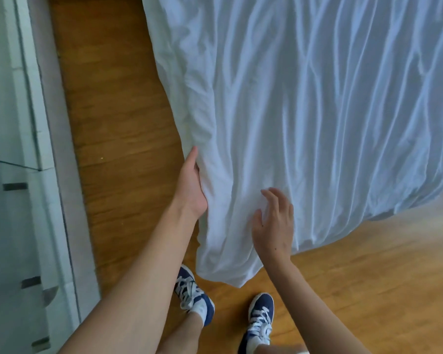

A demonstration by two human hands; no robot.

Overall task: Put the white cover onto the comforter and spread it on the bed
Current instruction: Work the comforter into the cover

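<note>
Drawers (18,226), white with dark handles, stand at the left beside a wooden floor (118,123). Left hand (191,185) grips the white cover's (304,111) hanging edge; right hand (274,226) rests on it with fingers loose. Two blue sneakers (193,297) stand below its corner.

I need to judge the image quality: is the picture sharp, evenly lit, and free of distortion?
Head view: cool daylight gives the white cover a bluish cast, folds softly shaded; the wooden floor looks blurred to the right; the wardrobe edges bend from the wide-angle lens; the left hand and right hand are fairly sharp.
</note>
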